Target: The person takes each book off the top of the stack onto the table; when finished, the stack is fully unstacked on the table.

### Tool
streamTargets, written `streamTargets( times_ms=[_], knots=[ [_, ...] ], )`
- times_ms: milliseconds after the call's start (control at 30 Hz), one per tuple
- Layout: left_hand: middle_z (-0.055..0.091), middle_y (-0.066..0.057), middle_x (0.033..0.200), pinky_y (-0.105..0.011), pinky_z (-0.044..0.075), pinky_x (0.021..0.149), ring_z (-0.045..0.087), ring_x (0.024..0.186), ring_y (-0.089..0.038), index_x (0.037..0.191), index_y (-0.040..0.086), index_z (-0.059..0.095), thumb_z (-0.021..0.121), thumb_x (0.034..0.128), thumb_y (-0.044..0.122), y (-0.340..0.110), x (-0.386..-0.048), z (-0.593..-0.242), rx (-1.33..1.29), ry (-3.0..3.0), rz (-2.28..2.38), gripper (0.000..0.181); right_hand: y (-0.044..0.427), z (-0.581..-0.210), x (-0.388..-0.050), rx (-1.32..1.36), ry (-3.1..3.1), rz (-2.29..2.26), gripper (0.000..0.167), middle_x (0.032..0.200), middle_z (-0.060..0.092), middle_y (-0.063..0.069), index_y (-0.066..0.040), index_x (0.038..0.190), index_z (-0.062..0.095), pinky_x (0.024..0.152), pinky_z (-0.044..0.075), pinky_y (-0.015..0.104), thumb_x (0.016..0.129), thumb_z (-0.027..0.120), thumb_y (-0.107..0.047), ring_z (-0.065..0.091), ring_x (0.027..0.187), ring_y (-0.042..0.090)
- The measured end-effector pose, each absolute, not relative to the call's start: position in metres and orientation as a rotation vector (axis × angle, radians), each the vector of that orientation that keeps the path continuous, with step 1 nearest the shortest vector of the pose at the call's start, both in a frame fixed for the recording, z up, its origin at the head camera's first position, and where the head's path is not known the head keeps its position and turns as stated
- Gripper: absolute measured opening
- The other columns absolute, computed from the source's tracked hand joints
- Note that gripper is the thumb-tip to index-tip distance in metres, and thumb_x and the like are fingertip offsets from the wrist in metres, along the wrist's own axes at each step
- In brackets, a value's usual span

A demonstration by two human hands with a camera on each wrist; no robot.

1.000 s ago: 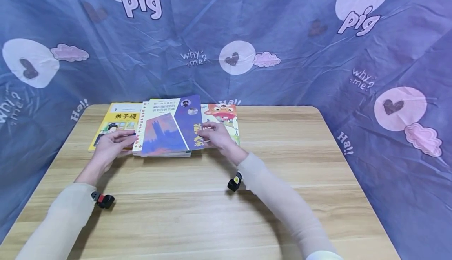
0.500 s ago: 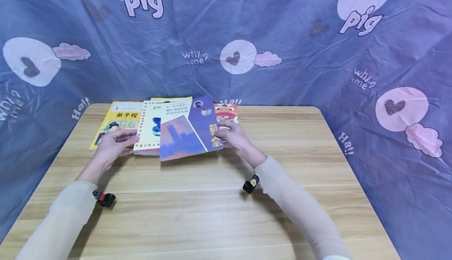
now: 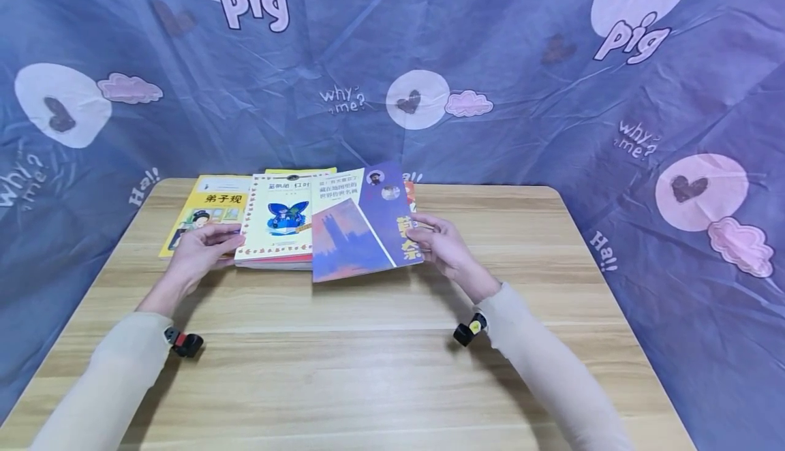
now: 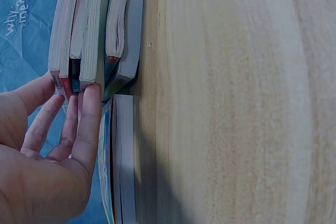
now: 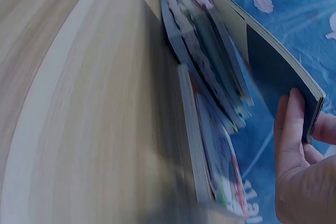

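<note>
Gripping the cream-topped paper book stack [image 3: 276,223] in the left hand [image 3: 195,255], pinching the thin purple-and-white paperback [image 3: 366,229] over its right side in the right hand [image 3: 448,250]; apparently separating them, next probably needing fuller clearance.

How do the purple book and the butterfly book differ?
Cover: the purple book shows a painted tower; the butterfly book, a blue butterfly on cream. Hold: the right hand pinches the purple book; the butterfly book tops the stack that the left hand grips. Both show titled front covers.
</note>
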State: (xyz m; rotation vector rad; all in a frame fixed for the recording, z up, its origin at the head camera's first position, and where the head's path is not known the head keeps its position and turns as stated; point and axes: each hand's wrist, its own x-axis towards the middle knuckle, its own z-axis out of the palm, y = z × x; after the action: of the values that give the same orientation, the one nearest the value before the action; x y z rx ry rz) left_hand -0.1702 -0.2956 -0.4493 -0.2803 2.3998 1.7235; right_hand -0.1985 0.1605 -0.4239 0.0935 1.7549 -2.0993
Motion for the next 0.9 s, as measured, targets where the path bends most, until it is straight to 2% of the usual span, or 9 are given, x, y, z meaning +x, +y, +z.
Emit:
streamTargets(
  times_ms=[167, 300, 467, 667, 900],
  knots=[
    [0.064, 0.029, 0.100, -0.018, 0.064, 0.081, 0.067, 0.089, 0.009, 0.155, -0.001, 0.048, 0.072, 0.1015, 0.033, -0.297, -0.173, -0.451, -0.279, 2.382, 1.723, 0.068, 0.186, -0.422, -0.195, 0.072, 1.754, -2.133, 0.046, 0.085, 0.078, -0.007, -0.001, 0.147, 0.053, 0.058, 0.057, 0.017, 0.102, 0.058, 0.005, 0.062, 0.062, 0.003],
    [0.065, 0.026, 0.102, -0.018, 0.064, 0.081, 0.067, 0.089, 0.010, 0.156, 0.000, 0.047, 0.072, 0.1015, 0.034, -0.297, -0.174, -0.453, -0.284, 2.386, 1.714, 0.069, 0.207, -0.421, -0.192, 0.067, 1.758, -2.144, 0.039, 0.089, 0.080, -0.005, -0.007, 0.139, 0.058, 0.067, 0.065, 0.023, 0.102, 0.059, 0.005, 0.074, 0.072, 0.008],
    [0.066, 0.026, 0.103, -0.019, 0.064, 0.082, 0.067, 0.089, 0.009, 0.156, 0.000, 0.046, 0.071, 0.1023, 0.032, -0.297, -0.175, -0.454, -0.288, 2.382, 1.716, 0.068, 0.235, -0.422, -0.191, 0.100, 1.761, -2.153, 0.036, 0.090, 0.080, -0.005, -0.009, 0.138, 0.057, 0.069, 0.065, 0.023, 0.104, 0.058, 0.003, 0.075, 0.075, 0.008],
    [0.066, 0.024, 0.105, -0.019, 0.064, 0.082, 0.067, 0.089, 0.009, 0.156, 0.000, 0.047, 0.072, 0.1015, 0.033, -0.297, -0.175, -0.456, -0.288, 2.384, 1.723, 0.068, 0.272, -0.420, -0.190, 0.134, 1.710, -2.215, 0.026, 0.090, 0.080, -0.003, -0.019, 0.119, 0.065, 0.070, 0.065, 0.023, 0.105, 0.057, 0.002, 0.076, 0.077, 0.009],
    [0.063, 0.026, 0.101, -0.019, 0.064, 0.082, 0.067, 0.089, 0.009, 0.156, 0.001, 0.047, 0.072, 0.1019, 0.032, -0.298, -0.175, -0.456, -0.298, 2.386, 1.713, 0.067, 0.312, -0.416, -0.192, 0.119, 1.657, -2.269, 0.029, 0.092, 0.081, -0.001, -0.020, 0.115, 0.072, 0.068, 0.065, 0.023, 0.105, 0.057, 0.003, 0.077, 0.076, 0.010]
  ],
)
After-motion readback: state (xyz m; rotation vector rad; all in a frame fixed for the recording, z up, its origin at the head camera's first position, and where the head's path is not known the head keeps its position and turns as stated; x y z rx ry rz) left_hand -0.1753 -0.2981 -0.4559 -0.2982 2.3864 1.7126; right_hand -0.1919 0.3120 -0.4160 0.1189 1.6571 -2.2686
